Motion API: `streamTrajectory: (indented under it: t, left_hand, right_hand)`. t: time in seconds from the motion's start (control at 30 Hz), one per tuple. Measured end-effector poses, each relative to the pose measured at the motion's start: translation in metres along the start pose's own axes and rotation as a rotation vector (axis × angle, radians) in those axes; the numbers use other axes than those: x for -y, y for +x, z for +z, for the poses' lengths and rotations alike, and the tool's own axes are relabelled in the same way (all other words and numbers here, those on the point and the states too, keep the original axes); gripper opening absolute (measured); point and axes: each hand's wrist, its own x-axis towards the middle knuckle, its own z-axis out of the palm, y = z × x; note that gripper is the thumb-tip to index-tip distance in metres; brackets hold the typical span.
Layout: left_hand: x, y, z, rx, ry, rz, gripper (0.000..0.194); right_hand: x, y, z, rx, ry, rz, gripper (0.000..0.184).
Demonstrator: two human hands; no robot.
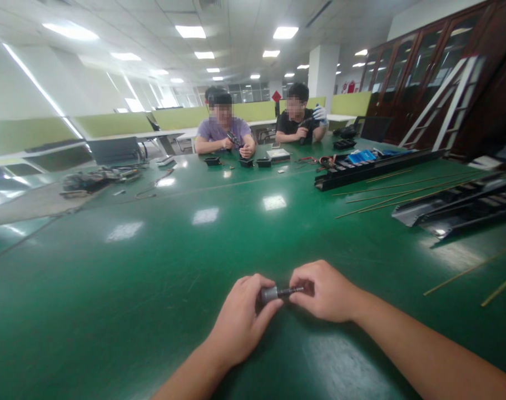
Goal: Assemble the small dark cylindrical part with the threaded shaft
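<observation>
One metal cylinder (269, 294), grey, with a thin dark rod (289, 291) out of one end: was held sideways between both hands, low in the view, over a green table (153, 278). Left hand (244, 316), bare: was clamped on the cylinder, thumb below, fingers above, with one end hidden in the grasp. Right hand (326, 291), bare: was curled about the tip of the rod, thumb and forefinger to either side; could not tell firm pinch from loose touch. Both hands: were set near each other, just apart.

Several long black rails (348, 178): lay on the right of the table. Some blue packets (361, 156): were seen at the farthest rail. Several thin yellow sticks (492, 295): lay loose near the rails. One tangled heap (90, 180): lay at far left, too blurred to sort.

Three small black boxes (247, 163): stood before one person in purple (205, 130), across the table, with a dark tool in hand. One person in black (283, 125): sat farther right, with one white and blue glove (320, 114). One white ladder (455, 103): stood by dark wooden cabinets (407, 66)
</observation>
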Motion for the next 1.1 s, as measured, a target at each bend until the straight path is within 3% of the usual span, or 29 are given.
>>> streamTrajectory:
  t: [1.1]
  left_hand:
    - [0.0028, 0.0, -0.0009, -0.006, -0.009, -0.013, 0.021]
  right_hand:
    - [0.0017, -0.0014, -0.0038, -0.013, 0.012, -0.007, 0.004]
